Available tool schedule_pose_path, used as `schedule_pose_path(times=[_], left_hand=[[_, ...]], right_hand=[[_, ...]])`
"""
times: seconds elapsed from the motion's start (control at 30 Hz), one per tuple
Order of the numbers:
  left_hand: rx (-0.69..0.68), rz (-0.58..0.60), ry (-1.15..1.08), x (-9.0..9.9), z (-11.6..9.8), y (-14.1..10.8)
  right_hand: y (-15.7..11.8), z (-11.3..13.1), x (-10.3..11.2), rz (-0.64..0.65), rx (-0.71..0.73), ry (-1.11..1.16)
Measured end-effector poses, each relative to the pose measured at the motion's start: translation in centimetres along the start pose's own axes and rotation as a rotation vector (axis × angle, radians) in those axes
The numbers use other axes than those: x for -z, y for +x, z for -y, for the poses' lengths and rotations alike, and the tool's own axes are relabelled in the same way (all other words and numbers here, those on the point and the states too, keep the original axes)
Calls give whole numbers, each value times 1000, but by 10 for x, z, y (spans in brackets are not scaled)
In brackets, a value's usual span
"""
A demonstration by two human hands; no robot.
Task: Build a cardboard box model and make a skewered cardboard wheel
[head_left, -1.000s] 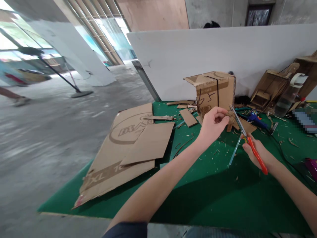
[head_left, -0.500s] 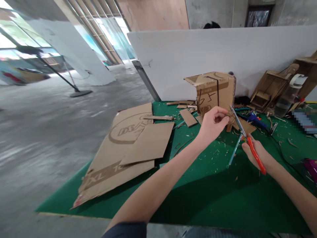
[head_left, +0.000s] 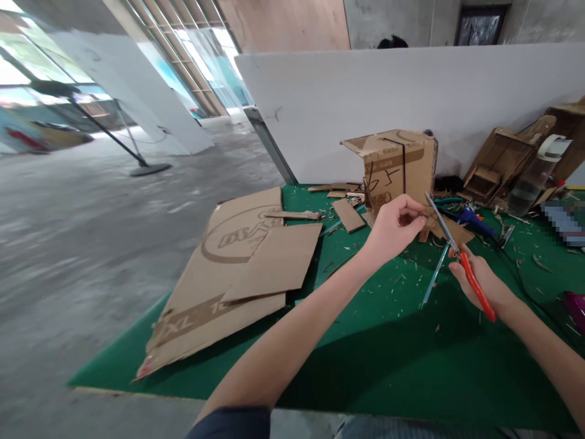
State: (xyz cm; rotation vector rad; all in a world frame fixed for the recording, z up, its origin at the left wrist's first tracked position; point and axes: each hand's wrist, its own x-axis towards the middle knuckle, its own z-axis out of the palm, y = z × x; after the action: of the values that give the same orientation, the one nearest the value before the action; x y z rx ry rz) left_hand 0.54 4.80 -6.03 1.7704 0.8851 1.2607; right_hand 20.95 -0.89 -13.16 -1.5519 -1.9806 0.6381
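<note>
My right hand (head_left: 479, 280) grips a pair of scissors (head_left: 474, 283) by the red handles, the blades pointing up and away to the left. Pinched in the fingertips of my left hand (head_left: 397, 225) is a small piece of cardboard (head_left: 428, 214), close beside the scissor blades and partly hidden by the fingers. Just behind my left hand stands a cardboard box (head_left: 402, 167) with black marks and a dark band. Under the blades lies a cardboard scrap (head_left: 457, 231) on the green table, next to a clear bluish strip (head_left: 436, 274).
Flat cardboard sheets (head_left: 278, 262) lie on the green tabletop (head_left: 365, 366) at left. Toward the right are a blue glue gun (head_left: 475, 221) with a cord, a water bottle (head_left: 532, 177), a phone (head_left: 564, 222) and cardboard structures (head_left: 498, 161). A white partition (head_left: 320, 116) stands behind.
Both hands have shifted very slightly to the right within the view. The scissors stay in my right hand and the cardboard piece in my left.
</note>
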Motion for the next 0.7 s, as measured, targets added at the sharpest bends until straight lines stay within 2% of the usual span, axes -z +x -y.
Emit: schedule_pose_path(times=[0.27,0.6,0.7], left_hand=[[-31,-13,11,1,1,1],[-30,25,72,3,3,2],[-31,36,96,3,2,1]], right_hand=[[2,-3,-2,-27,27,27],[-2,0,7,119,56,165],[-1,0,6,67,54,85]])
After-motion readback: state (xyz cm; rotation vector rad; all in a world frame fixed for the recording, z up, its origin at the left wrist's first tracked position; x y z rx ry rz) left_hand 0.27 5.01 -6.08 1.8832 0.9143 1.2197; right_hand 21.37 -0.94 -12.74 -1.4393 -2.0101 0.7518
